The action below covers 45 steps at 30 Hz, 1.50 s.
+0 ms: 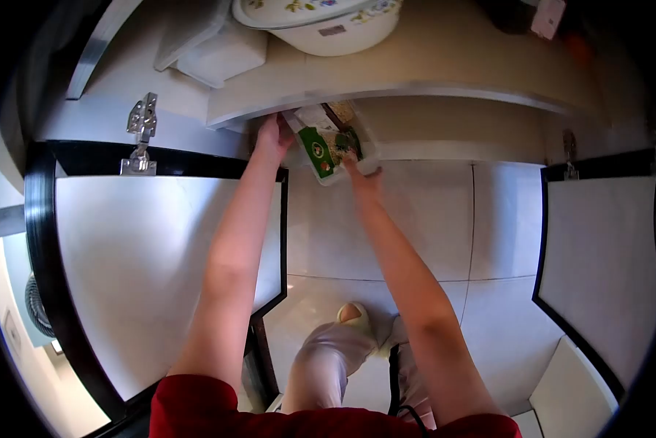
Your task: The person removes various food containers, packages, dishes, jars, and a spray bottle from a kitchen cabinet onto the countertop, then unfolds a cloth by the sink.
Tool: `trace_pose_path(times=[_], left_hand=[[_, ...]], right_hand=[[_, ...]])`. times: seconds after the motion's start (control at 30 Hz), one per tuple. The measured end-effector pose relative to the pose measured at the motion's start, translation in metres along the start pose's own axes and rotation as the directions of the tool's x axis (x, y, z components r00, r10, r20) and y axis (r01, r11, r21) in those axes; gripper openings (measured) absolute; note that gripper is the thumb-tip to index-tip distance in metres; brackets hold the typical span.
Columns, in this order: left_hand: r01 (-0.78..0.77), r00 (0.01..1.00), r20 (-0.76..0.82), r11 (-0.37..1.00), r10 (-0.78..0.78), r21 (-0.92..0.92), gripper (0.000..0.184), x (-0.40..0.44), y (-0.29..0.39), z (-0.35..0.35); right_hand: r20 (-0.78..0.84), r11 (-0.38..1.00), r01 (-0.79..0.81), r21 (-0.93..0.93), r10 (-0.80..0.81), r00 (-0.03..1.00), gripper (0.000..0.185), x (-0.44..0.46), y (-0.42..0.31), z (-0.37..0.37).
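A clear plastic bin (327, 182) sits tilted in the low part of the cupboard, under the shelf edge. Inside it lie a green packet (315, 150) and a see-through bag of pale, grain-like food (342, 111). My left hand (272, 136) closes on the bin's left side, its fingertips partly hidden. At the near right corner, my right hand (360, 169) grips the bin's edge, fingers inside and thumb outside.
Above, the shelf (430, 62) carries a white flowered basin (335, 33) and a translucent plastic box (226, 55). Cupboard doors stand open at left (153, 248) and right (598, 241), with a metal hinge (143, 131) on the left. Below is tiled floor (430, 219).
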<state>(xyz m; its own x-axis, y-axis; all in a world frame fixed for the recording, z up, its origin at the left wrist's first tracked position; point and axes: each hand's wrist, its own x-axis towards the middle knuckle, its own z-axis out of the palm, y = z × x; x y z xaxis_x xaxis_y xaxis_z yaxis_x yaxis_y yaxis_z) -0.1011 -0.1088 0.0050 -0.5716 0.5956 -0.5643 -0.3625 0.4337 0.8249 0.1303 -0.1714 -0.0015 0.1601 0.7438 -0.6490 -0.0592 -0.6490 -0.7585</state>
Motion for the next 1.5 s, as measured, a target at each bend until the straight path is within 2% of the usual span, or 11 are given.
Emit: trace_pose_path(times=[0.2,0.27,0.33,0.4,0.5,0.57,0.87,1.0,1.07,1.13,1.5], left_hand=[[0.223,0.953,0.226,0.972,-0.201,-0.076,0.049,-0.029,0.026,0.028],[0.254,0.953,-0.233,0.930,-0.193,0.267,0.050,-0.059,0.038,0.044],[0.179,0.975,-0.184,0.925,-0.122,0.335,0.050,-0.047,0.033,0.041],[0.104,0.990,-0.131,0.912,-0.056,0.398,0.051,-0.029,0.025,0.037],[-0.095,0.983,-0.161,0.995,0.093,-0.004,0.047,0.000,0.013,0.027],[0.096,0.995,0.060,0.970,-0.085,-0.223,0.040,0.009,0.022,0.011],[0.144,0.981,0.128,0.990,-0.143,0.001,0.036,-0.057,0.029,0.039],[0.243,0.927,0.296,0.970,-0.232,0.000,0.036,-0.098,0.009,0.023],[0.307,0.935,0.171,0.950,-0.312,0.053,0.036,-0.150,0.009,0.018],[0.392,0.907,0.166,0.920,-0.387,-0.002,0.035,-0.205,0.008,0.017],[0.605,0.762,0.343,0.792,-0.549,-0.077,0.023,-0.484,0.081,0.003]], right_hand=[[0.042,0.942,0.289,-0.169,-0.286,0.957,0.054,0.066,-0.026,-0.022],[0.202,0.921,0.258,-0.292,-0.205,0.958,0.060,0.091,-0.055,-0.064],[0.256,0.893,0.214,-0.396,-0.116,0.960,0.068,0.103,-0.066,-0.078],[0.072,0.840,0.289,-0.459,-0.289,0.954,0.073,0.100,-0.070,-0.091],[-0.208,0.807,0.241,-0.539,-0.404,0.891,0.081,0.055,-0.076,-0.097],[-0.138,0.889,0.207,-0.408,-0.284,0.949,0.083,0.078,-0.035,-0.080],[0.174,0.995,-0.067,0.079,0.052,0.983,0.079,0.064,-0.053,-0.105],[0.107,0.990,0.143,0.014,-0.144,0.984,0.074,0.056,0.011,-0.140],[0.069,0.968,0.250,-0.017,-0.248,0.966,0.075,0.019,0.013,-0.170],[0.165,0.997,0.061,0.044,-0.067,0.984,0.074,-0.041,-0.017,-0.211],[0.061,0.989,0.150,0.001,-0.150,0.987,0.074,-0.302,-0.125,-0.395]])
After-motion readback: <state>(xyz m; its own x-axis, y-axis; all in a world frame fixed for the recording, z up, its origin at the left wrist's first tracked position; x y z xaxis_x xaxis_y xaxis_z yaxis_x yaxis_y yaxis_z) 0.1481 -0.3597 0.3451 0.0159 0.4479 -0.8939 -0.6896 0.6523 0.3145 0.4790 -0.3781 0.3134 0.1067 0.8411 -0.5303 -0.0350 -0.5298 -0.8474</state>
